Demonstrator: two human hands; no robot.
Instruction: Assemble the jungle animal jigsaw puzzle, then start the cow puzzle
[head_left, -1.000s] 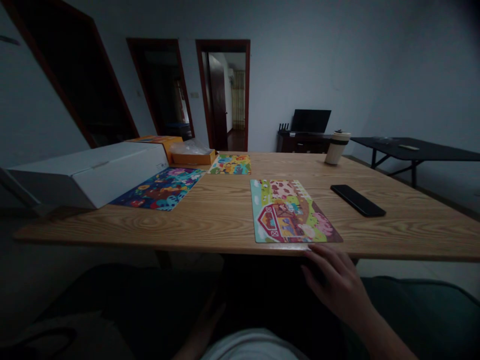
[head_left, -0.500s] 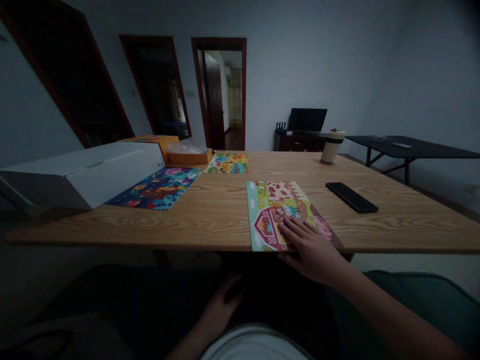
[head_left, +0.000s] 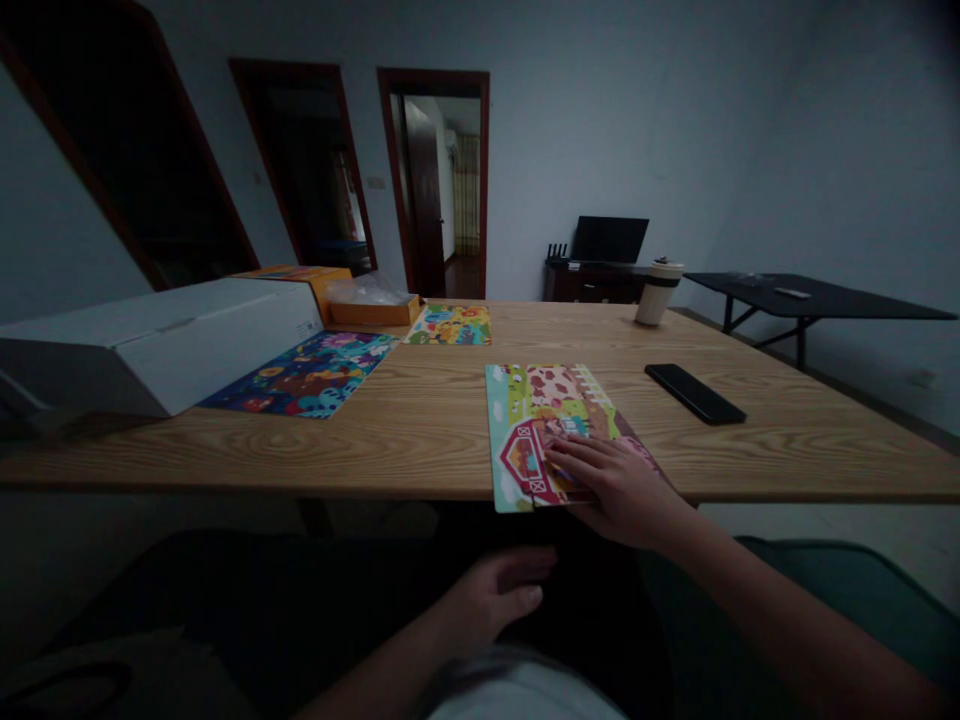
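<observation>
My right hand [head_left: 622, 488] lies with its fingers stretched out on a farm-picture puzzle [head_left: 517, 408] showing a red barn and a spotted cow. Its thumb is hidden below the near edge of the puzzle, which pokes slightly past the table's front edge. A crack shows at the bottom of the barn. My left hand [head_left: 499, 590] hovers over my lap, below the table edge, holding nothing, its thumb apart from the fingers. To the right of the puzzle lies a black phone [head_left: 695, 393].
Left on the wooden table [head_left: 420, 450] are a dark blue picture puzzle [head_left: 315, 375], a long white box [head_left: 217, 335] and an orange box [head_left: 375, 312] with clear plastic. A yellow animal puzzle [head_left: 454, 326] lies farther back. A cream cup [head_left: 658, 293] stands at the far right.
The farm puzzle has slid a little toward me, past the table edge, under my right hand. My left hand has risen and moved right, closer to the puzzle. The view has shifted slightly.
</observation>
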